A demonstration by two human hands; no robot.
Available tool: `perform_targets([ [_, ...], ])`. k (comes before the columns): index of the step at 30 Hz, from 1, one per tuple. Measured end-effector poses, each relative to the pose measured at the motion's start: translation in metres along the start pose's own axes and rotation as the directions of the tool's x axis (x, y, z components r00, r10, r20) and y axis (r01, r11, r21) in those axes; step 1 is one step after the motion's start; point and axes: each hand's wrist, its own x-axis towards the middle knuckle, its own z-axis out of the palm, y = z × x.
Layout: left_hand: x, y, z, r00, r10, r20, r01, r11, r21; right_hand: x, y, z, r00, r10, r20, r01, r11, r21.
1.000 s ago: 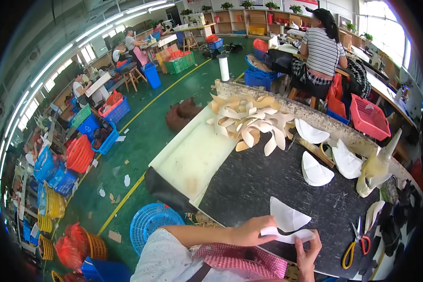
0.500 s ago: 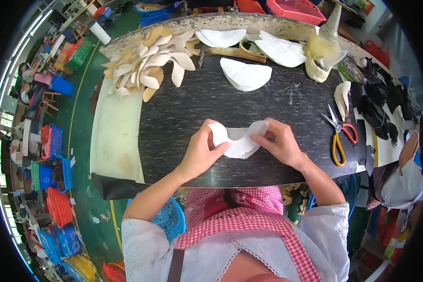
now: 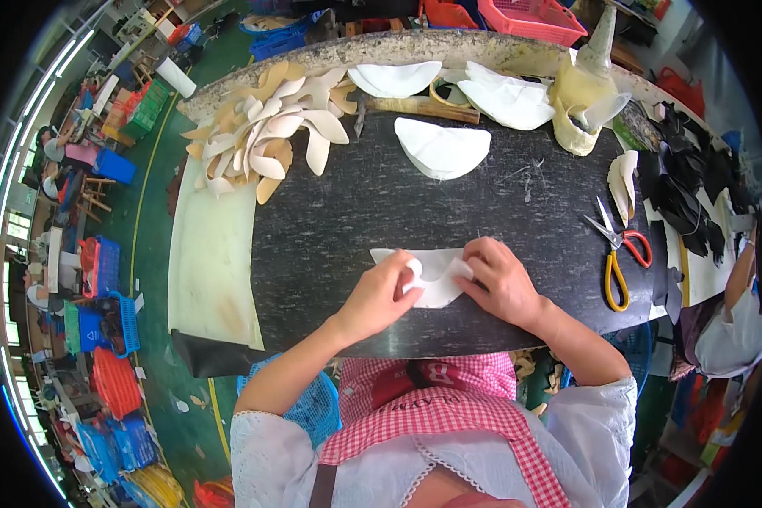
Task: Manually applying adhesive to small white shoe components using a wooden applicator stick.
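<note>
A thin white curved sheet piece is bent between my two hands, low over the dark table near its front edge. My left hand pinches one end, with thumb and fingers closed on it. On the other end my right hand is closed in the same way, its fingertips curling the edge inward. Farther up the table lies a white half-moon piece. Behind it rest more white pieces, one stack at the left and another at the right.
Beige curved pieces are heaped at the far left. Scissors with red and yellow handles lie at the right, near black pieces. A yellowish pot with a cone stands far right. Blue baskets sit below the table edge.
Both hands have come down and nearer to me with the white piece. Its ends, raised before, are now pinched and rolled inward. The view has shifted slightly.
</note>
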Motion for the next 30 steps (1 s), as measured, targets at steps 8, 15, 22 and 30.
perform_targets([
  [8,0.008,0.004,-0.002,0.997,0.057,0.059,-0.061,0.997,0.053,0.009,0.023,-0.037,0.981,0.192,-0.002,-0.175,0.889,-0.424],
  [15,0.017,-0.007,-0.025,0.973,0.226,0.042,-0.228,0.924,0.308,-0.004,-0.025,0.005,0.960,-0.063,0.274,0.041,0.995,0.087],
  [22,0.033,-0.029,-0.063,0.946,0.317,-0.068,-0.253,0.854,0.455,-0.002,-0.029,-0.001,0.870,-0.026,0.492,0.049,0.998,-0.034],
  [30,-0.023,-0.051,-0.059,0.864,0.186,-0.467,-0.106,0.976,0.192,-0.049,-0.032,-0.019,0.940,-0.302,0.161,0.307,0.952,-0.009],
])
